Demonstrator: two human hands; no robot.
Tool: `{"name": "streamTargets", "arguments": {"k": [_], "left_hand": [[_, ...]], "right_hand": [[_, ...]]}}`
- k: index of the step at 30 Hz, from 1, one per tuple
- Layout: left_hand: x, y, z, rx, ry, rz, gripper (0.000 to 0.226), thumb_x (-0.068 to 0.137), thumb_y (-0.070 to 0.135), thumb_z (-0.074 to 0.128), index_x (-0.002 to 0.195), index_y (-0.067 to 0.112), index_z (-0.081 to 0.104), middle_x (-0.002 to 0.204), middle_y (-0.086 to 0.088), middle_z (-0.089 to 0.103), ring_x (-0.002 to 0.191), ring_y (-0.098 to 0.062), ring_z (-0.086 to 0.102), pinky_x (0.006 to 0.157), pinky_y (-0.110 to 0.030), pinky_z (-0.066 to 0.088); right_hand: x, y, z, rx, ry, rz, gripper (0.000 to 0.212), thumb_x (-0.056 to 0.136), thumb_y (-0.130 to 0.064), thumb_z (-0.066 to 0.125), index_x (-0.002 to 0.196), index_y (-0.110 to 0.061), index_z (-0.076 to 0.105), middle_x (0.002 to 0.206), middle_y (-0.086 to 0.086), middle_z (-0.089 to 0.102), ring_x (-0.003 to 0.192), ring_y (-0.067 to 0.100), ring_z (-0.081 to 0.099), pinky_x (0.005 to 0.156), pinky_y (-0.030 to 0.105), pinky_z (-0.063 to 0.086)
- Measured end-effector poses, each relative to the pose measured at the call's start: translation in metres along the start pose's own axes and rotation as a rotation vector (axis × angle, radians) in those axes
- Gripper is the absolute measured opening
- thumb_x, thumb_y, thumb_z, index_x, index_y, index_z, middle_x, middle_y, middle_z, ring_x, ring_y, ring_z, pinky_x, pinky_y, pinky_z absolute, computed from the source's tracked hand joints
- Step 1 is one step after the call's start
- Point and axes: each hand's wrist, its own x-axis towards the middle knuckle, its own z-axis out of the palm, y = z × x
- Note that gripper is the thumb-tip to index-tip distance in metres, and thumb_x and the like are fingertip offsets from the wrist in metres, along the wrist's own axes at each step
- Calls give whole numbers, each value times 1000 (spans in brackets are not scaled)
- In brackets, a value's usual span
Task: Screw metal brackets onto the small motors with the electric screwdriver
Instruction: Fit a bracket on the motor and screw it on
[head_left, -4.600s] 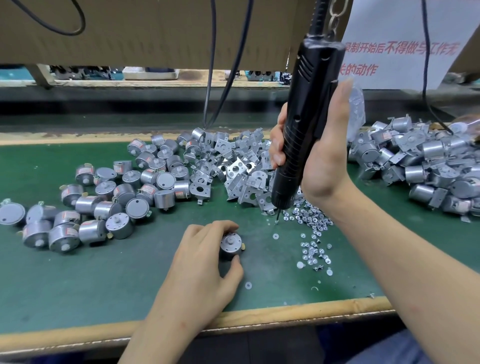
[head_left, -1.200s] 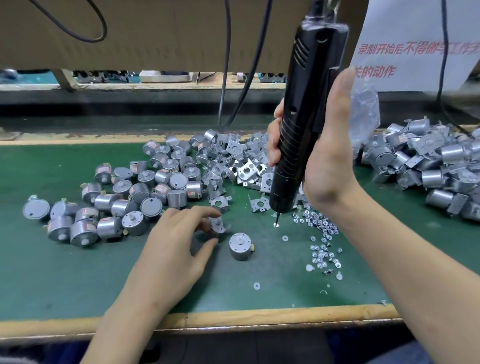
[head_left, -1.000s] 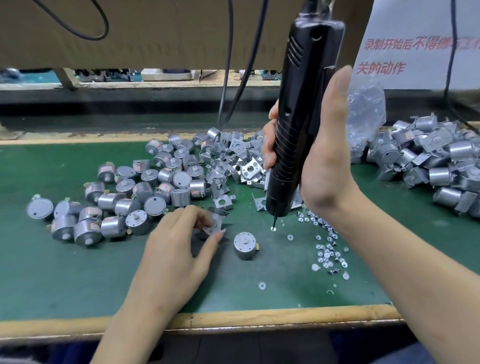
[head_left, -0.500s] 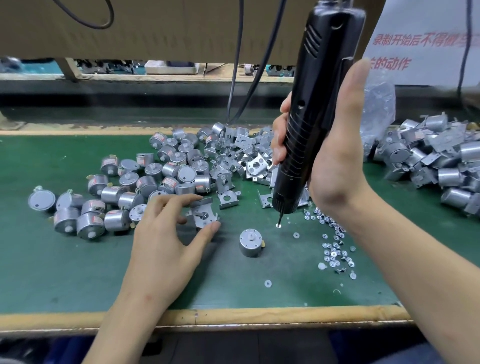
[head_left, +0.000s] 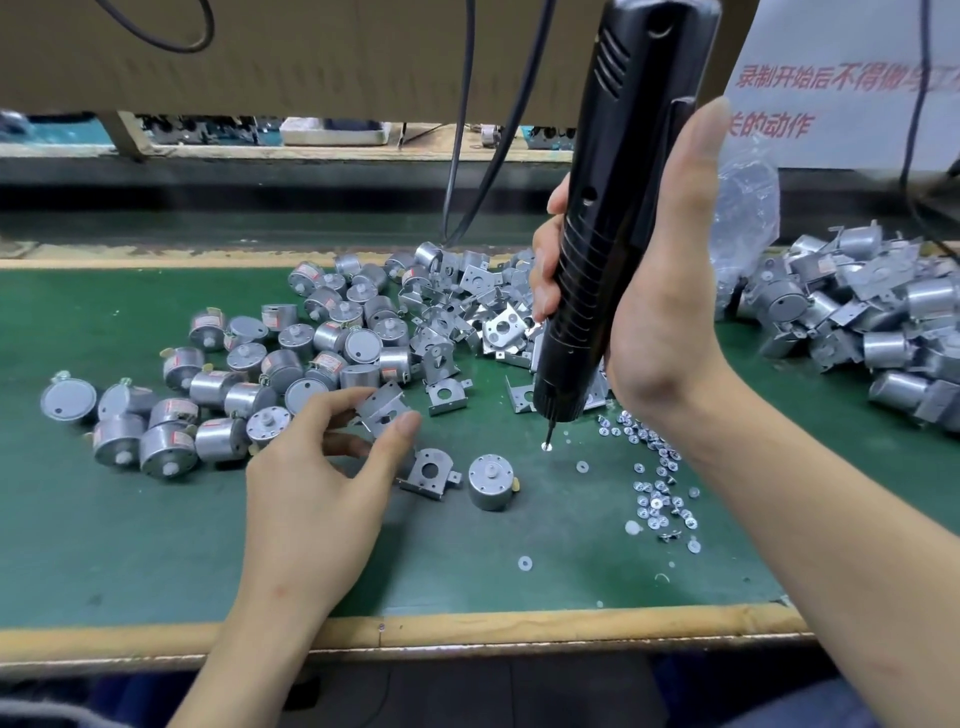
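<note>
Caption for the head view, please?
Left hand pinches a bracket near a lone motor; right hand holds the electric screwdriver.

The mat (head_left: 156, 545) is dark green, edged by a tan wooden strip (head_left: 519, 631), and the electric screwdriver (head_left: 613, 208) is glossy black with fine ribbed lines round its grip. The motors (head_left: 280, 364) are silver-grey, some banded with reddish labels, and each bracket (head_left: 447, 396) is paler bare silver. The sign (head_left: 831, 104) is white with red characters.

i see a lone motor (head_left: 491, 482) on the mat (head_left: 156, 545), a loose bracket (head_left: 428, 473) just left of it, the motor heap (head_left: 260, 374) behind-left, screws (head_left: 655, 488) right.
</note>
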Motion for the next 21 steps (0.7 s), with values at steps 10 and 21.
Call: {"name": "streamTargets", "arguments": {"k": [10, 21], "left_hand": [[0, 0, 0, 210, -32, 101, 55, 76, 62, 60, 110, 19, 68, 80, 14, 58, 70, 1, 54, 68, -18, 34], [-17, 20, 9, -205, -77, -70, 43, 69, 71, 68, 97, 39, 59, 85, 24, 70, 67, -8, 69, 66, -23, 56]], "right_hand": [[0, -1, 0, -13, 2, -5, 69, 96, -63, 14, 68, -20, 60, 60, 5, 56, 51, 24, 50, 56, 34, 45], [0, -1, 1, 0, -3, -9, 68, 96, -63, 15, 67, -21, 60, 60, 5, 55, 52, 24, 50, 56, 33, 45]]}}
